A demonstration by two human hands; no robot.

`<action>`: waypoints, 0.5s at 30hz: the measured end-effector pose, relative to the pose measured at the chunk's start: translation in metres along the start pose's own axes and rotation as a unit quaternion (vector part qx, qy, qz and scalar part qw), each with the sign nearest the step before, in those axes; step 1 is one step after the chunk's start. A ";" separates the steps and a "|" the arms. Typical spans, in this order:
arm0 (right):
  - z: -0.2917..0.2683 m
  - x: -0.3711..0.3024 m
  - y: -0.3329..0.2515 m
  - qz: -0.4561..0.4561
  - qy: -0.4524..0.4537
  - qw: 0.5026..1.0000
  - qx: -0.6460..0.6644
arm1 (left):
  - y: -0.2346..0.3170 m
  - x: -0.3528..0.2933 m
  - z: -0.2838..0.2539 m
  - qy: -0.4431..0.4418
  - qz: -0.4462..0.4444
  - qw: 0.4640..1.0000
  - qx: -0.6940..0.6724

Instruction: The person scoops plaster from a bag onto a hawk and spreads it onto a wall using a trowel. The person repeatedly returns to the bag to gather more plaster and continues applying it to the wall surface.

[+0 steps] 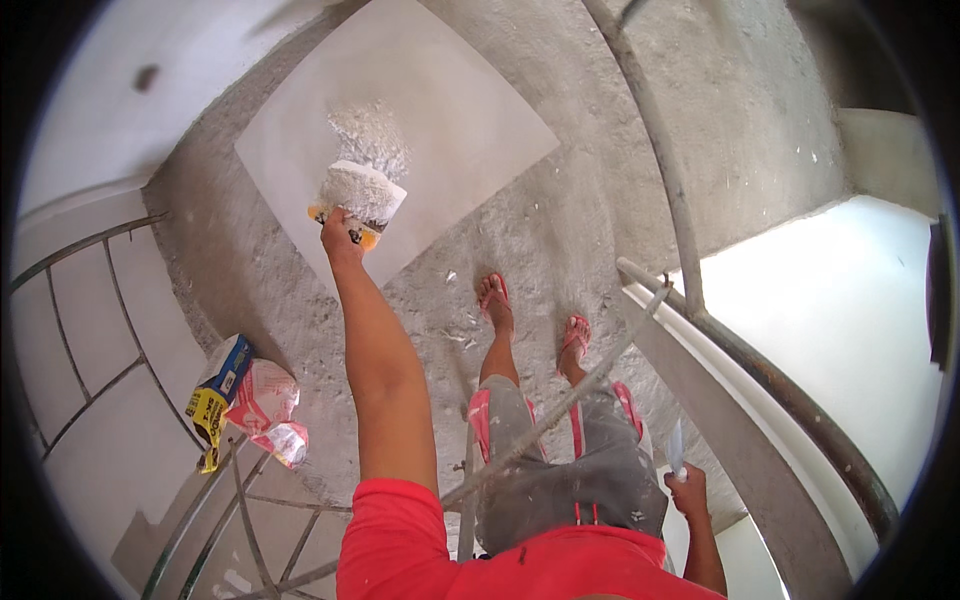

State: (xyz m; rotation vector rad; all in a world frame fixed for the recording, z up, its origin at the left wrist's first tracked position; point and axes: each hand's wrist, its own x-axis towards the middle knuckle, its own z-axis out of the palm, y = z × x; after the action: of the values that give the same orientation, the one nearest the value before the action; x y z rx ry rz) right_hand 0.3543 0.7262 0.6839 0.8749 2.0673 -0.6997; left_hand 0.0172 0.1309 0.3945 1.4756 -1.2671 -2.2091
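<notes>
My left hand [342,240] is stretched forward, its fingers closed on the near edge of a small white packet [385,212] with yellow and black print. Whitish, lumpy powder [370,135] lies at the packet's far end and just past it. Below is a large pale square sheet [470,80], lying at an angle on the rough grey floor. By my right thigh, my right hand [688,492] is closed around the handle of a putty knife [676,448], its pale blade pointing up and away from me.
On the left lie a blue-and-yellow bag [222,385] and a crumpled pink-and-white bag [268,405]. Metal poles [660,150] curve along the right, and a thin bar [560,425] crosses in front of my legs. More metal framing [125,290] stands at left. My feet, in red flip-flops [495,290], are on the floor.
</notes>
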 end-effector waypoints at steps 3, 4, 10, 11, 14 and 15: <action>0.014 -0.006 -0.009 0.034 0.000 0.999 0.017 | 0.005 0.034 -0.002 0.041 -0.008 0.999 0.030; 0.016 -0.005 -0.012 0.041 0.002 0.999 0.014 | 0.006 0.044 0.003 0.057 -0.007 0.998 0.038; 0.025 -0.010 -0.031 0.051 0.008 0.999 0.015 | 0.019 0.093 0.040 0.098 0.023 0.961 0.257; 0.023 -0.009 -0.033 0.052 0.009 0.998 0.018 | 0.019 0.108 0.036 0.116 0.046 0.949 0.291; 0.021 -0.009 -0.047 0.068 0.012 0.997 0.035 | 0.023 0.123 0.043 0.124 0.093 0.899 0.410; 0.022 -0.011 -0.058 0.082 0.014 0.996 0.043 | 0.025 0.113 0.062 0.099 0.096 0.877 0.459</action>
State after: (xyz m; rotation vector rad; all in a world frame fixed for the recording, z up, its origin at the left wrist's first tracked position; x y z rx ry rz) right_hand 0.3244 0.6710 0.6915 1.0942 1.9754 -0.6952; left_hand -0.0957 0.0841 0.3467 1.6518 -2.4214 -1.2782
